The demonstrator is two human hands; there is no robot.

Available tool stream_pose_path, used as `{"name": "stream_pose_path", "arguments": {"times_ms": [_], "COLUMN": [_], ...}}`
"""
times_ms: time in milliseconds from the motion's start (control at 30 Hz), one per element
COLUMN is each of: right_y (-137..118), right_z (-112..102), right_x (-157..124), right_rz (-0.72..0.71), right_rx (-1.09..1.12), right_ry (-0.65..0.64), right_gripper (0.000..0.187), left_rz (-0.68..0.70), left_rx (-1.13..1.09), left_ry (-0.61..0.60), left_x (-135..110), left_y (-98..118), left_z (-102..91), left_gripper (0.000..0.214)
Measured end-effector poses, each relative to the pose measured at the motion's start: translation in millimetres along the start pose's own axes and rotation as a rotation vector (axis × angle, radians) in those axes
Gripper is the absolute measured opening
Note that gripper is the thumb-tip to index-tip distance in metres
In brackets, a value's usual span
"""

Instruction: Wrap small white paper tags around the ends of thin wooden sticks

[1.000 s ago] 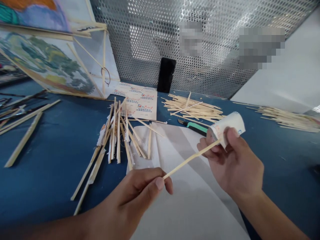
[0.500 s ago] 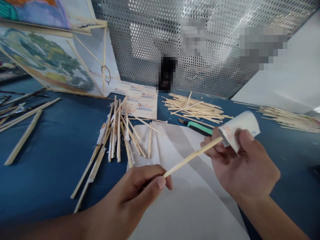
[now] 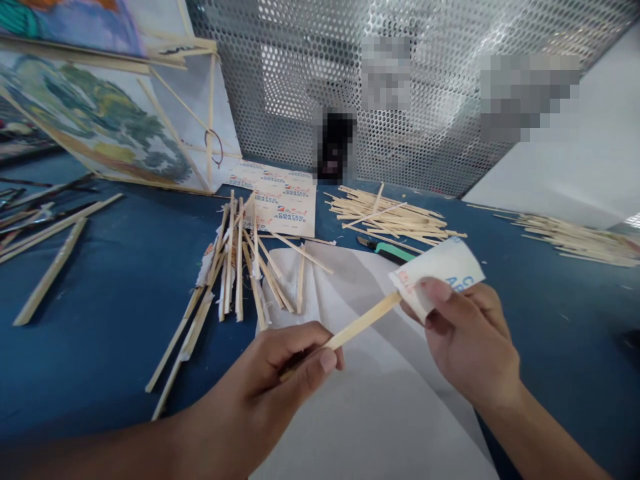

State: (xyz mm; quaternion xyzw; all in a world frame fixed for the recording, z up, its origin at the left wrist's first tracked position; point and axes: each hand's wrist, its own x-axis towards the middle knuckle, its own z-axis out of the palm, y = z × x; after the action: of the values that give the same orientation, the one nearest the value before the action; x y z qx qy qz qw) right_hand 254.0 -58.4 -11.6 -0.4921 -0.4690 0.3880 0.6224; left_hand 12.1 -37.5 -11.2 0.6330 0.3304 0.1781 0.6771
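Observation:
Between thumb and fingers, my left hand (image 3: 295, 373) pinches the near end of a thin wooden stick (image 3: 365, 323). The stick slants up to the right, above a large sheet of white paper (image 3: 380, 413). My right hand (image 3: 460, 327) grips a folded piece of sandpaper (image 3: 440, 267), its white printed backing facing out. The sandpaper is wrapped around the far part of the stick, whose end is hidden inside it. Just beyond the sandpaper lies a craft knife (image 3: 395, 253) with a green and black handle.
Several sticks with torn paper scraps (image 3: 235, 260) lie left of centre, beside a flat sandpaper sheet (image 3: 295, 203). Stick piles (image 3: 390, 217) lie at the back and right. A perforated metal panel (image 3: 290, 87) stands behind; painted boards (image 3: 100, 127) lean at the left.
My right hand has slid the sandpaper along the stick, down and left toward my left hand, so less stick shows between them. My left hand has stayed nearly in place.

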Motion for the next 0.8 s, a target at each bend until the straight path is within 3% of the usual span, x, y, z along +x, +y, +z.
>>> {"name": "stream_pose_path", "arguments": {"times_ms": [167, 300, 400, 500, 633, 700, 800], "right_y": [16.5, 10.8, 2.4, -0.6, 3.3, 6.6, 10.0], "right_z": [1.0, 5.6, 4.5, 4.4, 10.3, 14.6, 20.5], "right_x": [-8.4, -0.6, 7.8, 11.5, 8.4, 3.8, -4.1], "right_rz": [0.17, 0.23, 0.191, 0.189, 0.215, 0.25, 0.318], "right_rx": [-0.02, 0.061, 0.075, 0.074, 0.089, -0.009, -0.224], "right_ry": [-0.195, -0.108, -0.035, -0.08, -0.141, -0.216, -0.478], "right_gripper": [0.047, 0.048, 0.049, 0.047, 0.047, 0.048, 0.05], "left_rz": [-0.067, -0.154, -0.159, -0.15, -0.121, -0.136, -0.199], "left_rx": [-0.039, -0.201, -0.168, -0.137, -0.332, -0.401, -0.442], "left_ry": [0.058, 0.07, 0.025, 0.023, 0.099, 0.135, 0.123], "left_x": [-4.9, -7.4, -6.8, -7.2, -6.1, -2.8, 3.2], "left_y": [-5.3, -5.3, -5.0, -9.9, -16.5, -15.4, -8.9], "left_z": [1.8, 3.8, 3.6, 4.7, 9.0, 9.8, 8.8], "left_gripper": [0.043, 0.049, 0.049, 0.047, 0.046, 0.045, 0.041]}}
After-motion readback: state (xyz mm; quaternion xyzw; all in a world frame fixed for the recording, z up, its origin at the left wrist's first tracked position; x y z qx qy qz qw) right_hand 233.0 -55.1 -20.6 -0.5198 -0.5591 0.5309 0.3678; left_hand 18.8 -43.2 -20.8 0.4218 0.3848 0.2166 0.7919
